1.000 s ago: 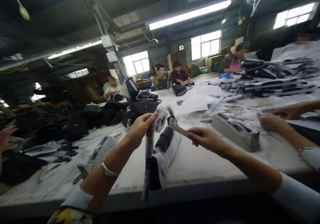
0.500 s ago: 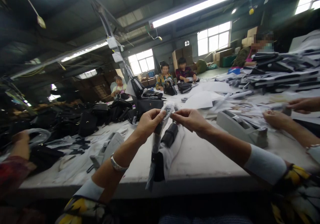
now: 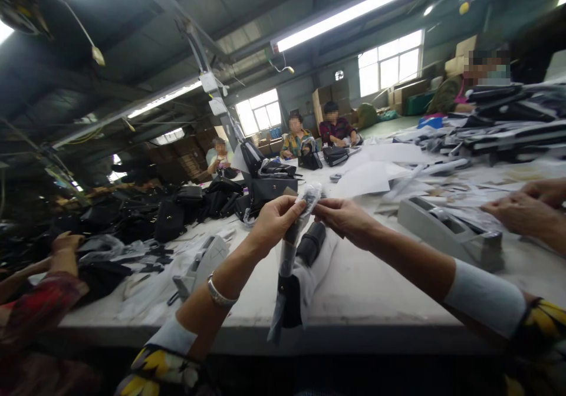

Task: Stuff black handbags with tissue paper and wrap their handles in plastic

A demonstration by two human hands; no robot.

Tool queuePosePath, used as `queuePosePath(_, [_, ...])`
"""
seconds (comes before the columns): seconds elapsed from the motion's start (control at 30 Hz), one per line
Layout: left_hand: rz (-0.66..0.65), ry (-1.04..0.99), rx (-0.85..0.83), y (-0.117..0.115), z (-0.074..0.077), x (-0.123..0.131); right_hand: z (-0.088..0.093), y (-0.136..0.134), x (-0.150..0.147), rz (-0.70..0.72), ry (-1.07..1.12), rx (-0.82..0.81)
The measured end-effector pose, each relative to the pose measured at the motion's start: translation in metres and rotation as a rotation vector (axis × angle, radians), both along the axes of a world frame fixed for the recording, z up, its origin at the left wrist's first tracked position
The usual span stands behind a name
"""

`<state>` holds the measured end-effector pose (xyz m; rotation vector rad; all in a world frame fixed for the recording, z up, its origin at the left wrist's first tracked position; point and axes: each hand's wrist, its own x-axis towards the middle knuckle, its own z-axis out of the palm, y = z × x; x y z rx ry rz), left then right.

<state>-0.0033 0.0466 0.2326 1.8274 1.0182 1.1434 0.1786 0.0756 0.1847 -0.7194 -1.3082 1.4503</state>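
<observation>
My left hand (image 3: 278, 224) pinches a dark strap (image 3: 290, 248) wrapped in clear plastic film (image 3: 312, 192), thumb on top near its upper end. Close beside it, my right hand (image 3: 347, 222) has its fingertips pinched at the film's edge. The strap runs down to a black bag (image 3: 292, 304), which hangs partly over the table's near edge. A dark rounded roll (image 3: 312, 243) and a white paper-like sheet (image 3: 312, 284) lie along the bag's right side. Just what is between my right fingertips is partly hidden.
Grey tape dispensers stand left (image 3: 203, 266) and right (image 3: 451, 231) on the white table (image 3: 362, 290). Black bags (image 3: 272, 190) are heaped beyond and to the left. Co-workers' hands work at the left (image 3: 66, 248) and right (image 3: 526, 210). Flat black-and-white pieces (image 3: 513, 128) are stacked far right.
The whole view has shifted, so things appear further right. My hands keep their pinch on the wrapped strap. At the left, the co-worker's hand is drawn back from a plastic-wrapped loop.
</observation>
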Motion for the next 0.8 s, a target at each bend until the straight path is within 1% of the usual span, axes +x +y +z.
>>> queuePosePath(0.07, [-0.011, -0.003, -0.014, 0.002, 0.000, -0.004, 0.002, -0.003, 0.004, 0.114, 0.045, -0.058])
queuePosePath(0.13, [-0.038, 0.007, -0.017, 0.004, 0.000, -0.008, 0.005, -0.008, 0.009, 0.194, 0.062, -0.103])
queuePosePath(0.23, [-0.077, 0.040, -0.018, 0.004, 0.001, -0.009, 0.009, -0.013, 0.013, 0.242, 0.055, -0.116])
queuePosePath(0.3, [-0.081, 0.060, -0.007, 0.004, 0.001, -0.008, 0.012, -0.014, 0.014, 0.226, 0.082, -0.133])
queuePosePath(0.4, [-0.079, 0.099, 0.051, 0.004, 0.000, -0.006, 0.017, -0.016, 0.011, 0.151, 0.098, -0.163])
queuePosePath(0.53, [-0.009, 0.220, 0.250, 0.004, -0.001, -0.006, 0.020, -0.019, 0.003, 0.062, -0.007, -0.105])
queuePosePath(0.63, [0.057, 0.277, 0.342, 0.003, -0.004, -0.005, 0.020, -0.020, -0.002, 0.017, -0.026, -0.102])
queuePosePath(0.7, [0.079, 0.212, 0.340, 0.002, -0.009, -0.003, 0.019, -0.021, -0.004, 0.000, -0.025, -0.102])
queuePosePath(0.73, [0.083, 0.139, 0.304, 0.001, -0.011, -0.002, 0.018, -0.022, -0.004, -0.006, -0.020, -0.101])
queuePosePath(0.8, [0.097, -0.051, 0.166, 0.000, -0.016, 0.001, 0.018, -0.023, -0.004, -0.022, -0.005, -0.105])
